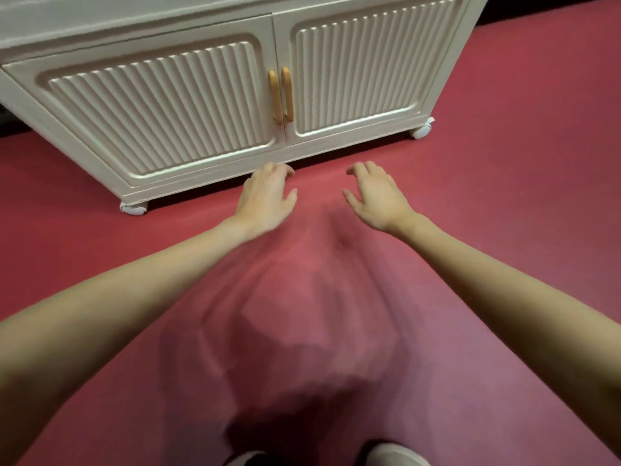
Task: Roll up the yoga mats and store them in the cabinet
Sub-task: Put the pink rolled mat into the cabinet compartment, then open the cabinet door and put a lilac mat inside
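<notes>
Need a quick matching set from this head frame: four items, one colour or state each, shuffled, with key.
Items:
1. cabinet doors
2. door handles
3. mat
4. left hand

States:
A. red, flat on the floor
B. open, fingers spread, empty
C. white, ribbed, closed
D. orange, side by side at the centre

Pairs: 1-C, 2-D, 3-A, 4-B

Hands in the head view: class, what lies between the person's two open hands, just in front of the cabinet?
Only bare red mat lies between the left hand and the right hand; the head view shows nothing else there, below the closed cabinet doors.
</notes>
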Demonstrator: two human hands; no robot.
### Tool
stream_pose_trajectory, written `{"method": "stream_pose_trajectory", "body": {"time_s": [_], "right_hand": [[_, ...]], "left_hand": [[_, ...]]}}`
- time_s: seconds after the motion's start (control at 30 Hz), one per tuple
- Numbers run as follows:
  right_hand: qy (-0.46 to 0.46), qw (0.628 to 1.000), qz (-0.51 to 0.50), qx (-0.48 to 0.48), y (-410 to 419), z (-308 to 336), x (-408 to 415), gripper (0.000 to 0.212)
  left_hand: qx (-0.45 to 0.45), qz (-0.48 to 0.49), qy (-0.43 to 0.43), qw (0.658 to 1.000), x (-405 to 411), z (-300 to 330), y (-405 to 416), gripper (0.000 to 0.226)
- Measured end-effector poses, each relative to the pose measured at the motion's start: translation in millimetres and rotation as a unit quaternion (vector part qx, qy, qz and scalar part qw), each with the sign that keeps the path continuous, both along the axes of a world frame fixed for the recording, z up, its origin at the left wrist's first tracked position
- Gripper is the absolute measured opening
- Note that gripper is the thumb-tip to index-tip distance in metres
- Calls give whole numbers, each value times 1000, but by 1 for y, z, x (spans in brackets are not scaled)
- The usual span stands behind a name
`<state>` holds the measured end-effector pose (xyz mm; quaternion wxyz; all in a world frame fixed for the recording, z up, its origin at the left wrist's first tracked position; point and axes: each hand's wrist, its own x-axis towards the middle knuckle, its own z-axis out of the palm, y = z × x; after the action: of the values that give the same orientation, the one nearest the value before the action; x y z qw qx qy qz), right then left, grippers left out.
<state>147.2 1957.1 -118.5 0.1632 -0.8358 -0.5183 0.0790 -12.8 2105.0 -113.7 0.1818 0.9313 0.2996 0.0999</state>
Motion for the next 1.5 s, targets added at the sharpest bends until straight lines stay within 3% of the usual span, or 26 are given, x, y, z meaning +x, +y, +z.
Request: {"method": "stream_pose_trajectory", "body": {"time_s": [0.2, 0.37, 0.57, 0.8, 0.87, 1.1, 1.23, 1.5], "right_hand": [[-6, 988, -134, -74, -133, 5, 15, 44], [-3, 955, -283, -90, -262, 36, 21, 45], [24, 878, -455, -143, -419, 57, -35, 46], [41, 780, -595, -189, -579, 90, -105, 46], [50, 752, -628, -191, -626, 95, -127, 45], [37, 711, -679, -179, -758, 65, -204, 46], [61, 653, -737, -165, -835, 36, -276, 46], [42, 476, -870, -123, -955, 35, -412, 41]], "left_hand": [[-13, -146, 21, 989, 74, 2, -99, 37], [-35, -311, 20, 949, 146, 28, -213, 35], [-94, -497, 57, 861, 171, 44, -379, 32], [-107, -649, 64, 751, 153, 75, -550, 29], [-99, -677, 70, 726, 140, 81, -601, 30], [-46, -733, 101, 671, 99, 54, -752, 35], [-58, -750, 125, 647, 46, 30, -840, 32], [-30, -827, 173, 535, -65, 7, -967, 31]]}}
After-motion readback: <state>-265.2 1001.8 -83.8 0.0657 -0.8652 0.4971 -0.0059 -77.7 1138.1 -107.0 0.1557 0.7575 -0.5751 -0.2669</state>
